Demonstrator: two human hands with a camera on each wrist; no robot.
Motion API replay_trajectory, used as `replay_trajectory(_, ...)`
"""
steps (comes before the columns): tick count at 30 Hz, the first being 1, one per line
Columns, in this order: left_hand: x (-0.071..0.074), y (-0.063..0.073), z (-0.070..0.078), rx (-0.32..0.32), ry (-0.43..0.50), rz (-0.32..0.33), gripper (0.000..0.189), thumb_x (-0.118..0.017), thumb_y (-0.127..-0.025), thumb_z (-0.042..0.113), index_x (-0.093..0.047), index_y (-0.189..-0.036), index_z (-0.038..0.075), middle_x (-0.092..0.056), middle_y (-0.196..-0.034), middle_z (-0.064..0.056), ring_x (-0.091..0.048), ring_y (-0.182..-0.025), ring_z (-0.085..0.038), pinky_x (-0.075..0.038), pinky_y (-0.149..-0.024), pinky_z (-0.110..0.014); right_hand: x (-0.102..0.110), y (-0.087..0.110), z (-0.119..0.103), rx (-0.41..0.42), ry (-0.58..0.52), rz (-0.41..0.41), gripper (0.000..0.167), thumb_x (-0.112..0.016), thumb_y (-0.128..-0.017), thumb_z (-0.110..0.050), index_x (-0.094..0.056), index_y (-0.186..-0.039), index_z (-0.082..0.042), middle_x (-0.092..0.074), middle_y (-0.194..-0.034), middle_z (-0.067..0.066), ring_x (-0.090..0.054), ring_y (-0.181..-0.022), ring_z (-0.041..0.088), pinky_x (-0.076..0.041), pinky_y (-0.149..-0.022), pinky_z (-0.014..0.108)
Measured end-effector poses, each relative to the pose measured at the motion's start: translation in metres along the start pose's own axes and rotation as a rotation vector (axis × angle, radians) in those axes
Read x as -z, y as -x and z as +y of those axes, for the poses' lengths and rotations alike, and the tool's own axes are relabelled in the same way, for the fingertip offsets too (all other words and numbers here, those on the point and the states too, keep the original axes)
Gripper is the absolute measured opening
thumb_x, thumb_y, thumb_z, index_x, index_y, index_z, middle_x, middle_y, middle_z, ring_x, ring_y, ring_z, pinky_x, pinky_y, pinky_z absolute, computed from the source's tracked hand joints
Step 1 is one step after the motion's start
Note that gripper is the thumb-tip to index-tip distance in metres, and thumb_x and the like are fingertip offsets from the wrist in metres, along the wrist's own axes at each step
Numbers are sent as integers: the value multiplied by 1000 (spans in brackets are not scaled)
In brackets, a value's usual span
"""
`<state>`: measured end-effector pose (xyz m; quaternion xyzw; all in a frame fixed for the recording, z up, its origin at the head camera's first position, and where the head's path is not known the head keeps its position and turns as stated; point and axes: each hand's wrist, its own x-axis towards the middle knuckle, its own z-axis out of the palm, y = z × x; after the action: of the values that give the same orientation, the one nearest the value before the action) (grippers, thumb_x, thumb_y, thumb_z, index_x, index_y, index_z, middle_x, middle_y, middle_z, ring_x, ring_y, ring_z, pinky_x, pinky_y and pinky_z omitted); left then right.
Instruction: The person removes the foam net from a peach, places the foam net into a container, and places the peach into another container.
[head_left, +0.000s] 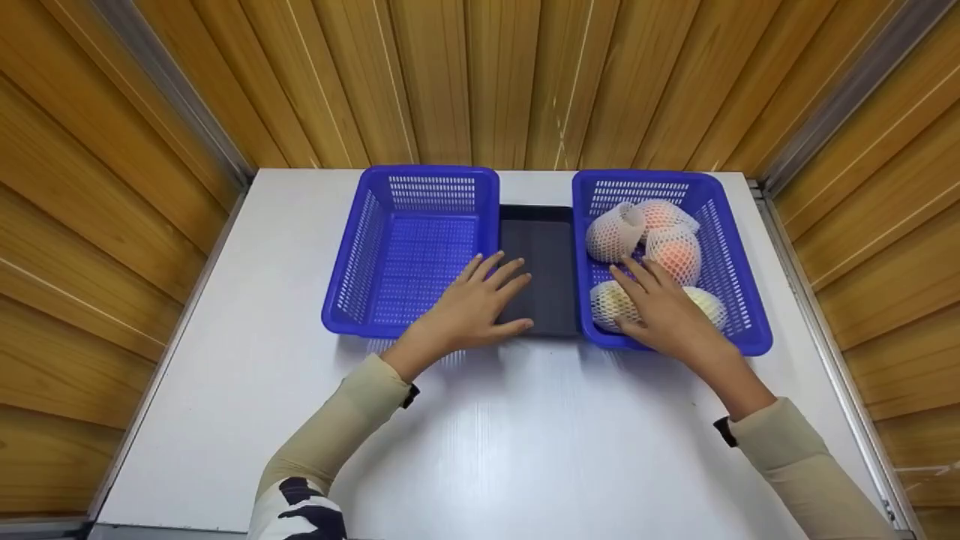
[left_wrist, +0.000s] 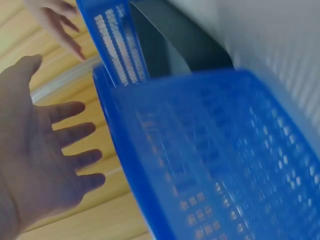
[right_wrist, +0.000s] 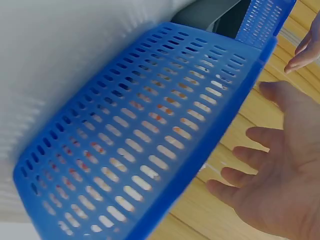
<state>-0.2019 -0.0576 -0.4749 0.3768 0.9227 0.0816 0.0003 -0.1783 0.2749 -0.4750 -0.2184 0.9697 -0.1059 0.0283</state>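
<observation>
My left hand (head_left: 472, 304), fingers spread and straight, hovers over the near right corner of the left blue basket (head_left: 346, 262) and the edge of a black tray (head_left: 551, 285). Nothing is in it. Above the near side of the right blue basket (head_left: 731, 232), my right hand (head_left: 664, 311) is spread as well and holds nothing. That basket contains several round fruits in white foam nets, among them a reddish one (head_left: 673, 255) and a pale yellowish one (head_left: 611, 304) partly under the right hand. In both wrist views the palms appear beyond the basket rims.
The black tray lies between the two baskets on a white table (head_left: 480, 450). Wood-patterned panels (head_left: 502, 82) enclose the table at the back and on both sides, with metal strips in the corners. No items show inside the left basket.
</observation>
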Motion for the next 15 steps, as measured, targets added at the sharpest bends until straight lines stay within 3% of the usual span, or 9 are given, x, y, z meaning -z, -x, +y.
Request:
replay_trajectory(5, -1, 1, 18, -74, 123, 132, 60, -58, -103, 38, -42, -154, 11, -41, -158, -9, -36, -147, -30, -25, -124, -43, -1, 0, 8, -15, -94, -54, 76, -68, -96, -22, -30, -158, -1, -26, -161, 28, -21, -147, 50, -23, -118, 66)
replay_trajectory(8, -1, 0, 29, -89, 210, 211, 55, -61, -102, 28, -45, -151, 9, -46, -154, -9, -42, -143, -25, -31, -121, -36, -1, -1, 13, -43, -152, -81, 74, -67, -96, -19, -30, -158, -1, -25, -160, 30, -21, -146, 53, -24, -116, 69)
replay_trajectory(15, -13, -3, 50, -50, 255, 234, 44, -60, -102, 26, -54, -143, 9, -52, -149, -7, -49, -138, -22, -39, -117, -33, -5, -4, 22, -61, -201, -81, 73, -68, -95, -18, -32, -155, 2, -27, -156, 36, -23, -143, 58, -23, -114, 72)
